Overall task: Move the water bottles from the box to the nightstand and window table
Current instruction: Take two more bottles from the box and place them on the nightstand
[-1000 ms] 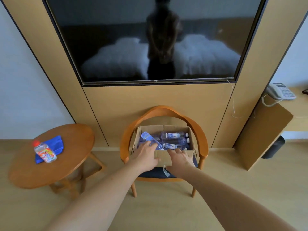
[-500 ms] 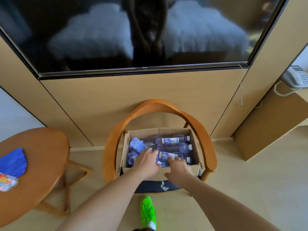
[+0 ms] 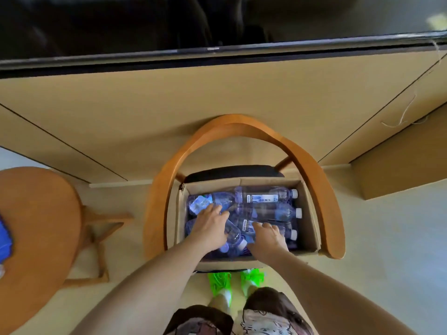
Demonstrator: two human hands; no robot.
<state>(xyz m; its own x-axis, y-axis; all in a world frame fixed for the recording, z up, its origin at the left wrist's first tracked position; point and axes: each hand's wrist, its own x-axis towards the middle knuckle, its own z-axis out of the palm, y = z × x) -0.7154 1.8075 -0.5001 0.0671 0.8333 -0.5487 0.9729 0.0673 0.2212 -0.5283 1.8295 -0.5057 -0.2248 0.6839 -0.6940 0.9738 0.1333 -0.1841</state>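
Nearest the camera are the person's patterned shorts (image 3: 263,317) and, just past them on the pale floor, two bright green shoes (image 3: 219,281) whose toes sit right at the front edge of a chair. Both bare forearms stretch forward over that edge into an open cardboard box (image 3: 308,221) that rests on the dark seat of the wooden armchair (image 3: 312,170). The left hand (image 3: 210,228) lies palm down on the left half of the box, fingers spread and bent over a clear water bottle (image 3: 233,235) that lies slanted with its cap toward the near wall; whether the thumb wraps under it cannot be told. The right hand (image 3: 268,236) is also palm down, fingers loosely curved on top of another lying bottle (image 3: 287,232), touching it, with no closed grip to be seen. Beyond the hands more bottles lie on their sides: one with a white cap (image 3: 275,212) in the middle, one along the far wall with a dark label (image 3: 264,197), and one at the far left corner (image 3: 208,201). All the bottles are inside the box. To the left, well apart from the chair, stands a round wooden surface (image 3: 36,228) with a blue cloth (image 3: 4,243) at its left edge. Farthest off is the tan wall panel (image 3: 169,112) and above it the black lower edge of a television (image 3: 217,27).
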